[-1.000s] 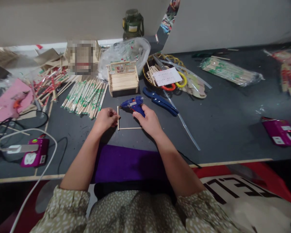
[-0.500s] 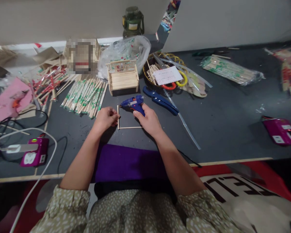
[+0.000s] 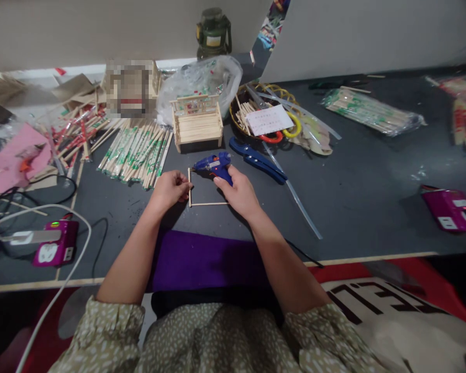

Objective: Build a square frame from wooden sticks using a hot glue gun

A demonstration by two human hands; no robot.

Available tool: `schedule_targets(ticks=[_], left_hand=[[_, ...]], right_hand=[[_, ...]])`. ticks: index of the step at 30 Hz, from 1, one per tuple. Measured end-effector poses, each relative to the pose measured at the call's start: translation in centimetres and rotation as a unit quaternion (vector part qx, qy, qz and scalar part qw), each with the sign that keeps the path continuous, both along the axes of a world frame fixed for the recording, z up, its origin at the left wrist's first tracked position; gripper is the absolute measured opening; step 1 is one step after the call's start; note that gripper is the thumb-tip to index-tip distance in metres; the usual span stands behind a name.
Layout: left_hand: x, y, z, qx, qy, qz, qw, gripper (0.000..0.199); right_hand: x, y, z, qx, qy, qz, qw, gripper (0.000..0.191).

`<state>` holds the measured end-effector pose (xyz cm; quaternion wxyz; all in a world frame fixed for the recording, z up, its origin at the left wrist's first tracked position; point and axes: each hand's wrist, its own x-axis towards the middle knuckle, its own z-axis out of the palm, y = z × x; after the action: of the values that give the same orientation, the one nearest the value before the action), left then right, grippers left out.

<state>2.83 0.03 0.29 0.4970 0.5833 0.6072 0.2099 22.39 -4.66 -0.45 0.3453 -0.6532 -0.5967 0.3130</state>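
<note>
Right fingers hold a blue glue gun, its nozzle beside a thin stick in the left fingers

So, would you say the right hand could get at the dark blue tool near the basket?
Probably not to grip it: the right hand holds the glue gun. The dark blue tool does lie close by, though, with nothing seen between.

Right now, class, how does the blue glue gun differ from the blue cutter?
The glue gun is in the right hand; the cutter lies on the table.
The glue gun's grip angles off its barrel; the cutter is long and narrow.
The glue gun shows a red light; the cutter shows none.
Both are blue.
</note>
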Motion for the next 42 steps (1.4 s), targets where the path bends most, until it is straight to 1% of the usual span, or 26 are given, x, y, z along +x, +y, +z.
schedule_targets(ticks=[10,19,30,42], left_hand=[[0.00,-0.01,-0.02,0.005,0.000,0.000,1.000,0.015],[-0.03,0.03,-0.39,0.008,0.004,0.002,1.000,0.017],[-0.19,0.13,-0.91,0.019,-0.001,-0.003,1.000,0.016],[-0.04,0.02,-0.53,0.012,0.004,0.001,1.000,0.016]], right_hand=[[0.04,0.08,-0.13,0.006,0.014,0.000,1.000,0.035],[0.03,0.00,-0.04,0.015,0.011,-0.002,1.000,0.035],[0.06,-0.04,-0.07,0.018,-0.018,-0.002,1.000,0.039],[-0.10,-0.21,0.16,0.022,-0.038,-0.005,0.999,0.037]])
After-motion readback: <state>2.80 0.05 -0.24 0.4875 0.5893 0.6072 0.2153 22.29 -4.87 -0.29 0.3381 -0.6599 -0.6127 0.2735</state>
